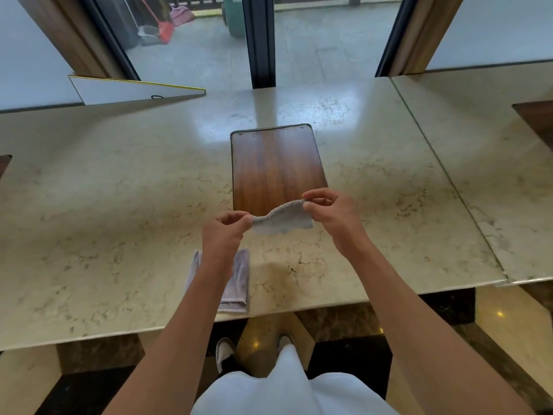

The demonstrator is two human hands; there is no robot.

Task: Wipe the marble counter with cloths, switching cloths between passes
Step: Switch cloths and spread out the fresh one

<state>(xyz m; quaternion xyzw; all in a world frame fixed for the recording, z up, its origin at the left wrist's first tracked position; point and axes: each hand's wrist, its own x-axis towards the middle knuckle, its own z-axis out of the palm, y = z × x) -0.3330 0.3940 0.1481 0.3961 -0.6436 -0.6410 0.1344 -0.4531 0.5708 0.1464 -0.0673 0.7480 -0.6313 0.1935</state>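
Note:
A small grey cloth (282,220) hangs stretched between both hands just above the beige marble counter (119,205). My left hand (223,235) pinches its left corner and my right hand (332,214) pinches its right corner. A second, folded lilac-grey cloth (239,283) lies flat on the counter near the front edge, partly hidden under my left forearm.
A dark wooden panel (276,166) is set into the counter just beyond the hands. A white board with a yellow edge (134,91) lies at the back left. A seam (443,175) splits the counter on the right. Glass doors stand behind.

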